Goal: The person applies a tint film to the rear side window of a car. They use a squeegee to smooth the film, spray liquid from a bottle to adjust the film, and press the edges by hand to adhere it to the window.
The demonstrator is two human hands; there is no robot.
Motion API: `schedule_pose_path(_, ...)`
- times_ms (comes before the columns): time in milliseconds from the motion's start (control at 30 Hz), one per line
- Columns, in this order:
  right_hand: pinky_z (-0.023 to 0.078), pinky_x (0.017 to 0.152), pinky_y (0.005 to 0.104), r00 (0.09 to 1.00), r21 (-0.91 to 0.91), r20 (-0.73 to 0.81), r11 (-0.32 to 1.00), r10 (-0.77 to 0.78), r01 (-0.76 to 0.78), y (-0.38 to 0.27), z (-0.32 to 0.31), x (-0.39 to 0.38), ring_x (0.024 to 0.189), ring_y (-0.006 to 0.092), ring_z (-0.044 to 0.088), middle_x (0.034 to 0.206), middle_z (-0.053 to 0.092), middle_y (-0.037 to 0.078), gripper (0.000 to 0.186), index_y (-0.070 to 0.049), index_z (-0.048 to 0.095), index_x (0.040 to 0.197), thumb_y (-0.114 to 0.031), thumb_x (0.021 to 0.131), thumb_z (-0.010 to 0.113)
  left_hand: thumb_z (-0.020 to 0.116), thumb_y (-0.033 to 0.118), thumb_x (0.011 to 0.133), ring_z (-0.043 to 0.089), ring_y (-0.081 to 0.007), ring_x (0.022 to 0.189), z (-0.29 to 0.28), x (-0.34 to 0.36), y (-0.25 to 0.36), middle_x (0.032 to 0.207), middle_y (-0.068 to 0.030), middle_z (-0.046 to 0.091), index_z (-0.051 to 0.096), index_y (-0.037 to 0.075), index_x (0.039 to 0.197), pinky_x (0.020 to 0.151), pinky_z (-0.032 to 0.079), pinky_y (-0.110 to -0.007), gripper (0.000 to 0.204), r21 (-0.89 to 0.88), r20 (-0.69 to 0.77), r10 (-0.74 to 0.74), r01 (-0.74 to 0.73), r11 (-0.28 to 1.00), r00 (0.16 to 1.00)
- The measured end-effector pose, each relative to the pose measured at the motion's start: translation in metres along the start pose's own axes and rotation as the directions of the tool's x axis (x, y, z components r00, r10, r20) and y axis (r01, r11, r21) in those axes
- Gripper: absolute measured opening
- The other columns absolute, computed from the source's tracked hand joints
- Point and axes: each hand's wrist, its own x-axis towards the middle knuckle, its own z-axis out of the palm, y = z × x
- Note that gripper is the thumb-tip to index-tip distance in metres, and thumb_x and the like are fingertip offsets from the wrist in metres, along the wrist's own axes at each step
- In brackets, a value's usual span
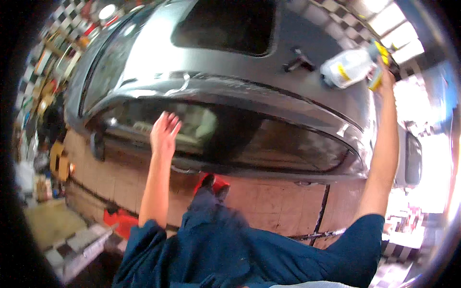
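My right hand (385, 79), arm stretched out to the right, grips a spray bottle (348, 67) by its yellow-and-black head. The bottle is translucent white with a yellow label, tilted over the roof of a grey car (230, 77). My left hand (164, 134) is raised in front of the car's side window (230, 134), holding nothing, with its fingers loosely bent and slightly apart. A small dark tool (298, 62) lies on the roof, left of the bottle; blur hides its exact kind. Whether spray leaves the nozzle cannot be seen.
A dark sunroof (228, 24) is set in the roof. The side mirror (97, 146) juts out at left. Cluttered shelves and boxes, including a cardboard box (59, 161), line the left side. My feet are by a red thing (218, 185) on the tiled floor (269, 206).
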Motion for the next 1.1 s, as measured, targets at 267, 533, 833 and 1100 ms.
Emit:
schedule_pose_path(267, 0.046, 0.081, 0.0262, 0.911, 0.122, -0.032, 0.903, -0.410, 0.411, 0.093, 0.107, -0.230, 0.089, 0.0139, 0.056, 0.097, 0.058, 0.006, 0.029, -0.003, 0.053, 0.105, -0.018, 0.084, 0.066, 0.074, 0.026, 0.078, 0.046, -0.0287, 0.100, 0.049, 0.065, 0.008, 0.113, -0.0140, 0.039, 0.049, 0.003, 0.119, 0.087, 0.045, -0.043, 0.054, -0.238, -0.267, -0.060, -0.006, 0.971, 0.962)
schedule_pose_path(533, 0.047, 0.086, 0.0311, 0.665, 0.320, 0.695, 0.711, 0.273, -0.626, 0.169, 0.333, -0.413, 0.092, 0.0183, 0.059, 0.101, 0.061, 0.009, 0.028, 0.000, 0.054, 0.108, -0.015, 0.087, 0.062, 0.071, 0.014, 0.080, 0.053, -0.0191, 0.072, 0.056, 0.099, 0.008, 0.087, -0.0093, 0.052, 0.054, 0.003, 0.090, 0.055, 0.050, -0.030, 0.023, -0.346, -0.207, -0.143, 0.065, 0.936, 0.968)
schedule_pose_path(833, 0.043, 0.097, 0.0370, 0.638, 0.607, 0.717, 0.196, 0.282, -0.770, 0.153, 0.420, -0.397, 0.104, 0.0232, 0.055, 0.109, 0.058, 0.012, 0.032, -0.003, 0.054, 0.103, -0.021, 0.082, 0.070, 0.057, 0.006, 0.086, 0.057, -0.0237, 0.088, 0.047, 0.097, 0.011, 0.093, -0.0130, 0.056, 0.053, -0.004, 0.094, 0.080, 0.051, -0.030, 0.014, -0.518, 0.038, 0.007, 0.014, 0.855, 0.999)
schedule_pose_path(1100, 0.048, 0.093, 0.0388, 0.732, 0.666, 0.644, 0.308, 0.221, -0.679, 0.159, 0.448, -0.362, 0.105, 0.0264, 0.056, 0.112, 0.056, 0.014, 0.027, -0.002, 0.051, 0.111, -0.016, 0.088, 0.060, 0.062, 0.005, 0.083, 0.057, -0.0301, 0.100, 0.057, 0.111, 0.012, 0.110, -0.0217, 0.052, 0.045, -0.009, 0.110, 0.086, 0.054, -0.034, 0.034, -0.632, 0.138, -0.020, 0.103, 0.768, 0.990)
